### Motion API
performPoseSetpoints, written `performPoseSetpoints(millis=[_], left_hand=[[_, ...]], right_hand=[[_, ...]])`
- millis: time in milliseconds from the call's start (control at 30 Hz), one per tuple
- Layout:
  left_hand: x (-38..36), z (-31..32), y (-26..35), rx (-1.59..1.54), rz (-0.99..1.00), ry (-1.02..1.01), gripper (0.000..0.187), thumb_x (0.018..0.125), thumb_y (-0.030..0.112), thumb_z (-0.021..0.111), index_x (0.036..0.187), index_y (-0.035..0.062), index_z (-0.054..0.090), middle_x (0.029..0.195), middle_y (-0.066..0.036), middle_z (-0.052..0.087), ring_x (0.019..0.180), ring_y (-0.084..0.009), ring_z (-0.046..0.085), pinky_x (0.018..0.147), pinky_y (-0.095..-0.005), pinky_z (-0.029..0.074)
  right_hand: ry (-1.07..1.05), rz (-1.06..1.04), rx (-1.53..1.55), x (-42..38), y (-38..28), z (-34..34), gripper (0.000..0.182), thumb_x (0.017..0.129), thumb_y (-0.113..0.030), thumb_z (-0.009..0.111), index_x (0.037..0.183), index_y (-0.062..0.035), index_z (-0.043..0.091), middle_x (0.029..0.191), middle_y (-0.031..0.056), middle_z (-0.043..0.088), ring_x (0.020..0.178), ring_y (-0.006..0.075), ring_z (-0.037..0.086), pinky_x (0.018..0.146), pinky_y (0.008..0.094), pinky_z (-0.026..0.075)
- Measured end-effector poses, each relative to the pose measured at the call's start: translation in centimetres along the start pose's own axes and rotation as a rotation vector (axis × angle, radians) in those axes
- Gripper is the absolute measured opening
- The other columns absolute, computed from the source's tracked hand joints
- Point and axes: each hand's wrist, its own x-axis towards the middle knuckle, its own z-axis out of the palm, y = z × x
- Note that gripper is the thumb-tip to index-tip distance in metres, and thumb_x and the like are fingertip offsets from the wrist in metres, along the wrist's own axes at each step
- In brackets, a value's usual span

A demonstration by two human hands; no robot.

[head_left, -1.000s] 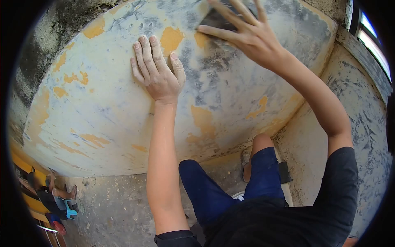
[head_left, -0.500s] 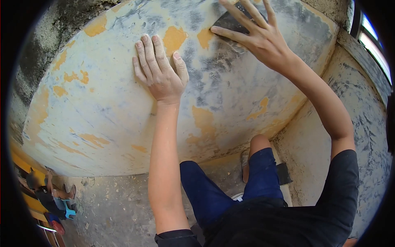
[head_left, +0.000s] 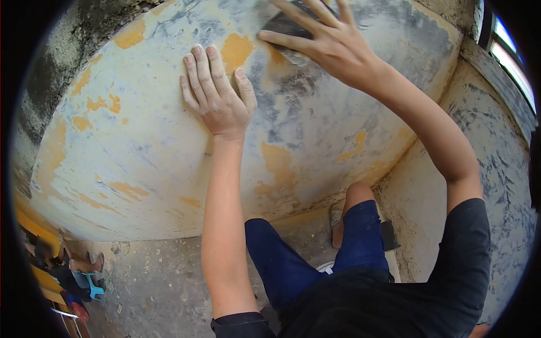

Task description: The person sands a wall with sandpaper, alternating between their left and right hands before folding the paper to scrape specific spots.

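My left hand (head_left: 221, 101), dusted with pale powder, lies flat against a wall (head_left: 158, 129) with its fingers stretched out and nothing in it. Higher up and to the right, my right hand (head_left: 338, 50) presses a dark sheet of sandpaper (head_left: 285, 25) to the same wall. Its fingers are spread over the sheet, and part of the sheet is hidden beneath them. The wall surface is whitish, with orange patches and grey smudges; a yellow-orange patch (head_left: 236, 52) shows between my two hands.
A side wall (head_left: 434, 186) meets this one at a corner on the right, under a window (head_left: 506, 45). My knees are close to the wall above a grey floor (head_left: 152, 281). At lower left, a person (head_left: 63, 270) is near a blue stool (head_left: 94, 286).
My right hand has slid left along the wall with the sandpaper under it. My left hand stays almost in place. The person at lower left has shifted posture slightly.
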Motion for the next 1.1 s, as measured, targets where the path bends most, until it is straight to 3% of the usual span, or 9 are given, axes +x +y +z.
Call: performPoseSetpoints(millis=[167,233,400,500,633,833,1100], left_hand=[[0.2,-0.4,-0.1,0.024,0.021,-0.026,0.058,0.108,0.035,0.048,0.155,0.0013,0.051,0.159,-0.017,0.051,0.151,-0.0335,0.044,0.123,-0.0492,0.031],[0.0,-0.3,0.0,0.03,0.015,-0.027,0.058,0.108,0.035,0.048,0.155,0.001,0.051,0.159,-0.017,0.051,0.151,-0.0338,0.044,0.123,-0.0495,0.031],[0.1,-0.3,0.0,0.002,0.02,-0.01,0.058,0.107,0.035,0.049,0.154,0.0008,0.051,0.159,-0.017,0.051,0.151,-0.0342,0.044,0.123,-0.0497,0.031],[0.2,-0.4,-0.2,0.001,0.036,-0.015,0.058,0.107,0.034,0.05,0.154,0.0006,0.051,0.159,-0.017,0.051,0.15,-0.0344,0.044,0.123,-0.0495,0.031],[0.1,-0.3,0.0,0.001,0.025,-0.012,0.057,0.107,0.033,0.05,0.154,0.0006,0.051,0.159,-0.017,0.051,0.151,-0.0338,0.044,0.123,-0.0491,0.03],[0.1,-0.3,0.1,-0.011,0.019,-0.002,0.057,0.107,0.033,0.05,0.154,0.0011,0.051,0.159,-0.016,0.051,0.151,-0.0335,0.043,0.123,-0.0487,0.029],[0.1,-0.4,0.1,0.022,0.014,-0.025,0.057,0.107,0.032,0.051,0.153,0.0002,0.052,0.158,-0.017,0.052,0.15,-0.0338,0.044,0.123,-0.0486,0.031]], right_hand=[[-0.004,-0.013,0.003,-3.0,1.5,-1.2,0.067,0.093,-0.018,0.066,0.156,-0.0379,0.054,0.175,0.0135,0.027,0.164,0.0415,0.015,0.122,0.0778,0.008],[-0.062,0.017,-0.148,-3.9,1.6,-1.2,0.065,0.094,-0.019,0.066,0.155,-0.0381,0.055,0.174,0.0147,0.028,0.164,0.0413,0.015,0.122,0.077,0.009],[0.067,-0.046,-0.004,1.1,-0.4,0.5,0.073,0.092,-0.026,0.071,0.16,-0.0385,0.047,0.176,0.0135,0.025,0.164,0.0414,0.014,0.122,0.0789,0.01],[0.065,-0.068,0.046,0.3,0.4,0.1,0.07,0.093,-0.024,0.069,0.158,-0.0382,0.049,0.176,0.0138,0.025,0.163,0.0414,0.015,0.122,0.0787,0.01],[-0.085,-0.032,-0.204,-3.4,2.0,-1.8,0.068,0.092,-0.017,0.066,0.156,-0.0381,0.053,0.174,0.014,0.028,0.163,0.0418,0.017,0.123,0.0779,0.009],[0.045,-0.045,0.071,0.2,0.3,-0.3,0.07,0.091,-0.015,0.066,0.156,-0.0371,0.053,0.175,0.0127,0.027,0.164,0.0402,0.014,0.123,0.0781,0.009],[-0.024,-0.045,-0.151,-2.2,1.9,-0.2,0.073,0.092,-0.016,0.067,0.158,-0.0396,0.049,0.176,0.0139,0.024,0.164,0.0398,0.014,0.122,0.0785,0.008]])
